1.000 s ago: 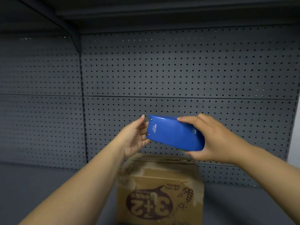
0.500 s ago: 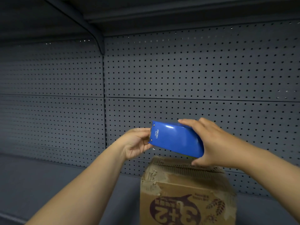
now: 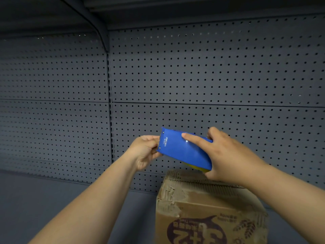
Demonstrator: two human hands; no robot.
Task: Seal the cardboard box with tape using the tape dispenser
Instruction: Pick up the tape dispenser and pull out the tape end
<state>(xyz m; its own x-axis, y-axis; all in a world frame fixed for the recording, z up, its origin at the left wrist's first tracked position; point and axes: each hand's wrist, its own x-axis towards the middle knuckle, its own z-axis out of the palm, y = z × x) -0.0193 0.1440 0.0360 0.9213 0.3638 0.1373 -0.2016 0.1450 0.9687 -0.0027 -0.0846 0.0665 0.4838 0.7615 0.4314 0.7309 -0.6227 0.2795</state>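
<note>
Facing two grey pegboard panels (image 3: 211, 71), joined at one upright seam, I stand at one dark shelf (image 3: 44, 199). One cardboard box (image 3: 207, 212) sits on it at lower right, close to the pegboard, its top edges torn and its brown print upside down to me. Both my arms reach forward above it. My right hand (image 3: 226, 159) is wrapped around the rear end of one blue tape dispenser (image 3: 182, 150), forefinger stretched flat along its top. The dispenser hangs tilted just over the box's far edge, a bit of yellow showing beneath it. My left hand (image 3: 146, 150) pinches at the dispenser's front end, fingers curled; what they pinch, I cannot tell.
</note>
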